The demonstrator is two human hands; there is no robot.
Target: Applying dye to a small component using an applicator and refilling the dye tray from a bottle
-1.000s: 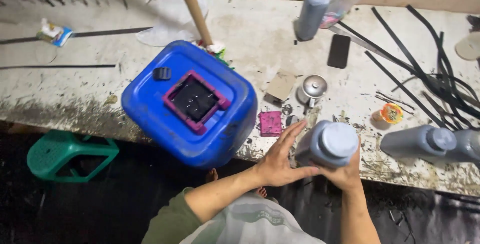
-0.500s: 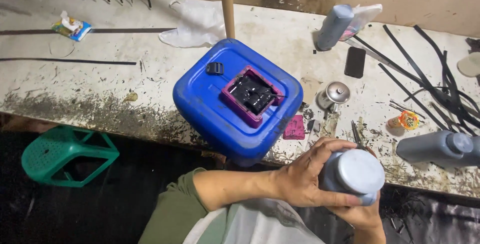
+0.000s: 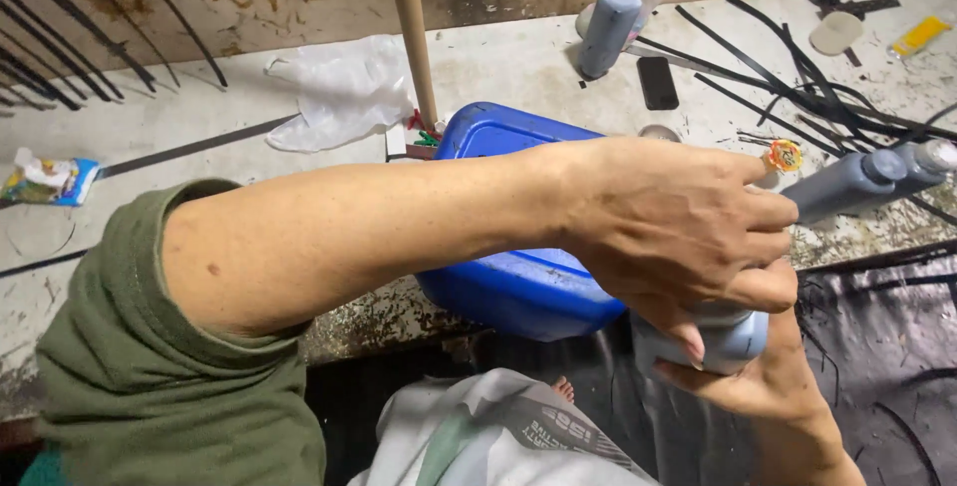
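1. Lying at the far left edge of the stained work table (image 3: pixel 518 67), a small blue and white packet (image 3: pixel 48 179) sits beside thin dark rods (image 3: pixel 70 52) that lean along the wall.
2. A crumpled clear plastic bag (image 3: pixel 339 92) rests further right, next to an upright wooden pole (image 3: pixel 411 32).
3. The blue plastic jerrycan (image 3: pixel 518 282) stands at the table's near edge, just right of the pole, partly hidden by the forearm crossing in front of it.
4. The left hand (image 3: pixel 688 232) comes over the top of a grey bottle (image 3: pixel 733 338), its fingers curled down around it and clamped on the upper end.
5. The right hand (image 3: pixel 768 386) cups the same bottle from beneath, fingers closed against its underside. The bottle is held in the air in front of the table, below and right of the jerrycan.
6. Further back stand an upright grey bottle (image 3: pixel 608 27) and a black phone (image 3: pixel 658 82).
7. At the right, two grey bottles (image 3: pixel 857 182) lie on their sides among black strips (image 3: pixel 797 77).
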